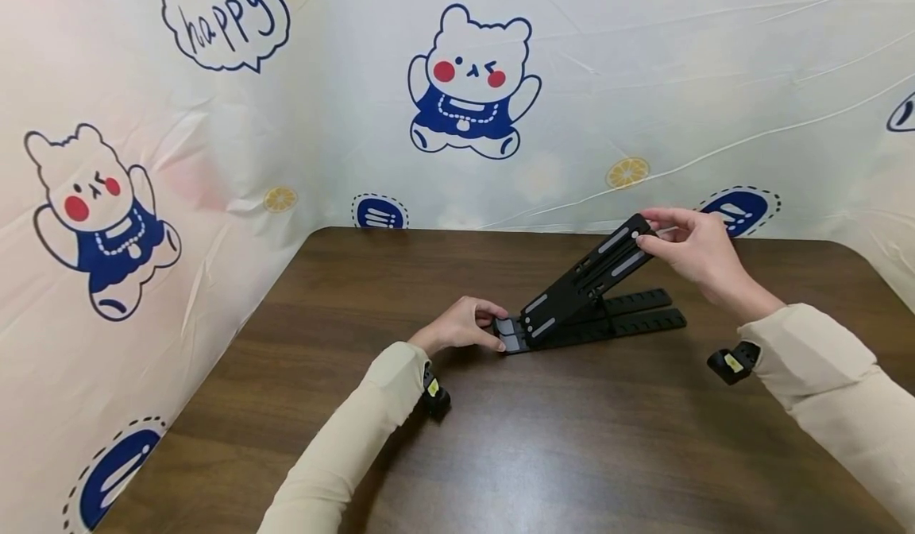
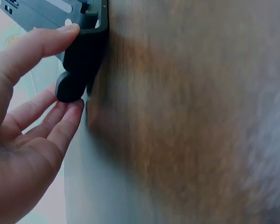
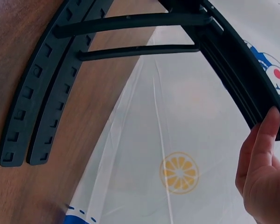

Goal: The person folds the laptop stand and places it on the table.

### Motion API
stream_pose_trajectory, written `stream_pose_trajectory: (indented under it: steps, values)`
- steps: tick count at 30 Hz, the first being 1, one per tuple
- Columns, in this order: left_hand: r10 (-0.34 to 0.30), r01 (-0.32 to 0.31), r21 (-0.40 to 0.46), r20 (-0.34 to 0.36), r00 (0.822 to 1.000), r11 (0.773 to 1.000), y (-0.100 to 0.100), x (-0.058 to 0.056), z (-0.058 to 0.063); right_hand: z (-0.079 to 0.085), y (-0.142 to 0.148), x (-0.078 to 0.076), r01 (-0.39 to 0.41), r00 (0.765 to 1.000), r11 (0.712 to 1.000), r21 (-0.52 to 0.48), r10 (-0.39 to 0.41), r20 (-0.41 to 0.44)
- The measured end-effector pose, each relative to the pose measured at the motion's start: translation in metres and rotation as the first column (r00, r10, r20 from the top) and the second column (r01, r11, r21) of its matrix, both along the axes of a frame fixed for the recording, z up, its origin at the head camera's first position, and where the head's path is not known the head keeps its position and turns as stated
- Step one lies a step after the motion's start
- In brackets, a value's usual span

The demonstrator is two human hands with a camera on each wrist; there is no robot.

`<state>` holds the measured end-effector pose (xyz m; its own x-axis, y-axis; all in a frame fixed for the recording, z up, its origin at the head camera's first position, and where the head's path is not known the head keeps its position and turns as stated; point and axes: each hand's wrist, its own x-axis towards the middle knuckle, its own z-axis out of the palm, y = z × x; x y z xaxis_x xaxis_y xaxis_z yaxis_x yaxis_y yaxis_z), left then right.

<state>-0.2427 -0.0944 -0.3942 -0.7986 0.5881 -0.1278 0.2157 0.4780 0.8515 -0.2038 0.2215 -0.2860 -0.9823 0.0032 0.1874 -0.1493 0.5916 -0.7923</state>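
A black folding laptop stand (image 1: pixel 561 299) is partly unfolded on the table. Its upper plate slopes up to the right, above two notched base rails (image 3: pixel 23 100) lying flat. My left hand (image 1: pixel 461 326) holds the low hinged end, thumb on one side and fingertips on the other; the left wrist view shows that rounded black end (image 2: pixel 77 67) between them. At the raised end, my right hand (image 1: pixel 692 249) pinches the plate's corner between thumb and fingers. In the right wrist view, two support struts (image 3: pixel 135 21) span from the rails to the plate.
The stand rests on a brown wooden table (image 1: pixel 543 439) with rounded far corners. Behind and to the left hangs a pale printed cloth (image 1: pixel 343 105) with cartoon bears, close to the table's far edge. A small black camera (image 1: pixel 734 361) sits on the right wrist, another (image 1: pixel 435 395) on the left.
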Motion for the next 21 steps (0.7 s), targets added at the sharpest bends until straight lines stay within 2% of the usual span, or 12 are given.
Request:
stream_pose_trajectory:
  steps: [6, 8, 10, 17, 21]
  values:
    - [-0.089, 0.089, 0.012, 0.026, 0.996, 0.996, -0.001, 0.002, 0.02, -0.002, -0.004, 0.003, 0.036, 0.999, 0.998, -0.044, -0.037, -0.014]
    - [-0.108, 0.108, 0.004, 0.024, 0.994, 0.994, -0.002, -0.001, 0.021, -0.004, -0.006, 0.004, 0.045, 0.998, 0.996, -0.072, -0.047, -0.03]
    - [-0.124, 0.124, 0.001, 0.022, 0.992, 0.992, -0.003, -0.004, 0.021, -0.005, -0.007, 0.006, 0.049, 0.998, 0.994, -0.1, -0.054, -0.045]
    - [-0.113, 0.113, -0.014, 0.016, 0.993, 0.993, -0.008, -0.024, -0.005, -0.007, -0.012, 0.008, 0.066, 0.995, 0.988, -0.139, -0.075, -0.059]
    - [-0.101, 0.101, -0.028, 0.002, 0.995, 0.994, -0.008, -0.03, -0.008, -0.007, -0.013, 0.008, 0.082, 0.994, 0.982, -0.167, -0.093, -0.059]
